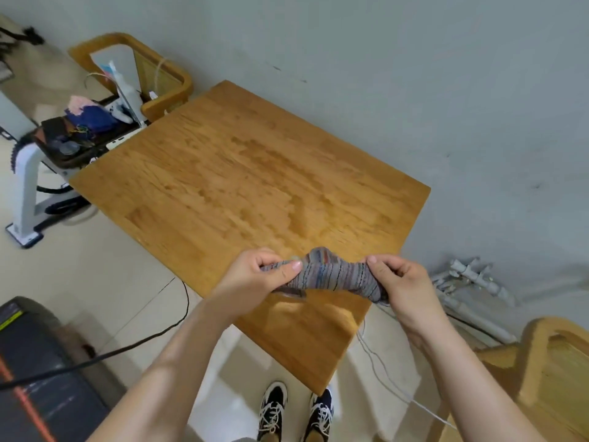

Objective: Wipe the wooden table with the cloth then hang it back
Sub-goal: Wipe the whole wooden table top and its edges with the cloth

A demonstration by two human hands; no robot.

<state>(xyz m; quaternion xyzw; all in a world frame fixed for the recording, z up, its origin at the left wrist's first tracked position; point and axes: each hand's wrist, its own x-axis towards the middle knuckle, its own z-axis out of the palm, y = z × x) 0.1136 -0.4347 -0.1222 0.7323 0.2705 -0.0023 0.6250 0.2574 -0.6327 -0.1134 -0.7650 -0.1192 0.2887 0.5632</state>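
Observation:
A grey striped cloth [334, 274] is bunched between both hands above the near part of the wooden table [242, 173]. My left hand [255, 279] pinches the cloth's left end between thumb and curled fingers. My right hand [404, 282] grips the right end, where a fold hangs down. The tabletop is bare and shows darker damp-looking streaks across its middle. Part of the cloth is hidden inside both hands.
A wooden chair [149, 78] with a bottle and clutter stands at the table's far left corner. A white machine [25, 193] is on the floor at left, a dark treadmill [35, 371] at lower left. Another wooden chair [548, 371] is at lower right. Cables cross the floor. The wall lies behind.

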